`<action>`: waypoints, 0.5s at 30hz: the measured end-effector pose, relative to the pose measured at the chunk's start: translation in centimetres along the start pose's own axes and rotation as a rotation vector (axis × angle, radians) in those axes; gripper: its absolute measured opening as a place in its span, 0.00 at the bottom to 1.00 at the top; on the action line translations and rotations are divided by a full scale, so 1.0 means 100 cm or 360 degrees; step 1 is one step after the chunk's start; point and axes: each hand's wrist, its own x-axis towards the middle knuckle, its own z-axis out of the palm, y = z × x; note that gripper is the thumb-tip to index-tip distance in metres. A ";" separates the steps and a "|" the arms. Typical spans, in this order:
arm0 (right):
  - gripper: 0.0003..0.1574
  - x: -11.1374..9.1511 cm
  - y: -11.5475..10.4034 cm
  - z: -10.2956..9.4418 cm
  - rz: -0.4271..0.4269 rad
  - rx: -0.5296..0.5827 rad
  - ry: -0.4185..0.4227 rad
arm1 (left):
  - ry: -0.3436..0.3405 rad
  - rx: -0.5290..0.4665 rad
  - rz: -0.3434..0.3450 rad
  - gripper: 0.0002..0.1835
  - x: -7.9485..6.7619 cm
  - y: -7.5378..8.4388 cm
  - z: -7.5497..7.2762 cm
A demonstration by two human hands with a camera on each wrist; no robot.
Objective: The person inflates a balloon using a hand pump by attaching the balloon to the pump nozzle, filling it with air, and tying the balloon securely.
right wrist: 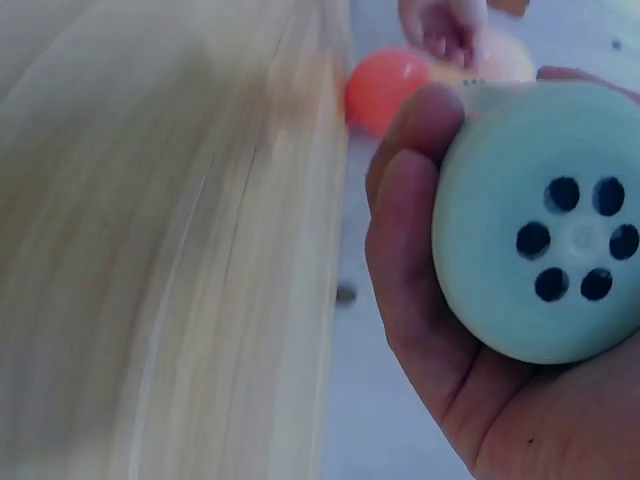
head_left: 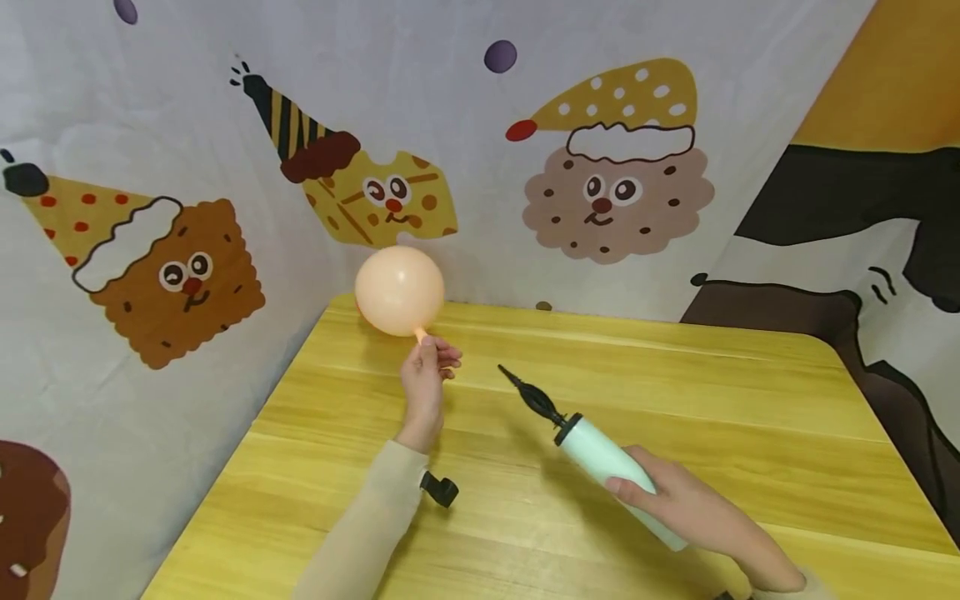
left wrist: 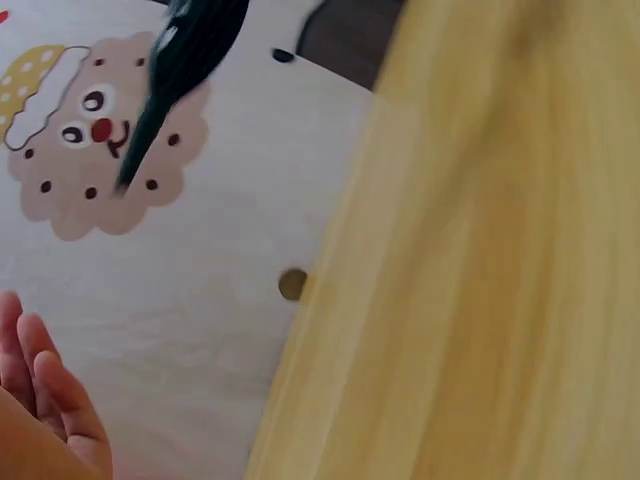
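Note:
A round, inflated peach balloon has its neck pinched between the thumb and fingers of my left hand. My right hand grips the body of a mint-green hand balloon pump. The pump's black nozzle points up and left toward the balloon, with a gap between nozzle tip and neck. In the left wrist view the dark nozzle hangs above the left fingers; the balloon is out of that picture. The pump's round end, with several holes, faces the right wrist camera.
Behind the peach balloon lies a red-orange balloon, mostly hidden in the head view. Beneath both hands is a yellow wooden table. A cloth backdrop with cartoon biscuits and cheese stands along the table's back and left edges.

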 end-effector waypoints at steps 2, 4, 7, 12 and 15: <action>0.30 -0.005 0.010 -0.009 0.0105 -0.0008 0.0091 | -0.0057 0.0132 0.0033 0.20 0.001 -0.002 -0.004; 0.36 -0.009 0.020 -0.018 0.0221 -0.0044 0.0191 | -0.0133 0.0254 0.0069 0.21 0.001 -0.004 -0.007; 0.44 -0.016 0.034 -0.033 0.0355 -0.0151 0.0313 | -0.0265 0.0412 0.0114 0.20 0.001 -0.005 -0.011; 0.52 -0.029 0.060 -0.055 0.0493 -0.0355 0.0428 | -0.0463 0.0585 0.0109 0.19 0.002 -0.004 -0.014; 0.55 -0.035 0.075 -0.067 0.0553 -0.0440 0.0475 | -0.0536 0.0655 0.0094 0.19 0.004 -0.003 -0.015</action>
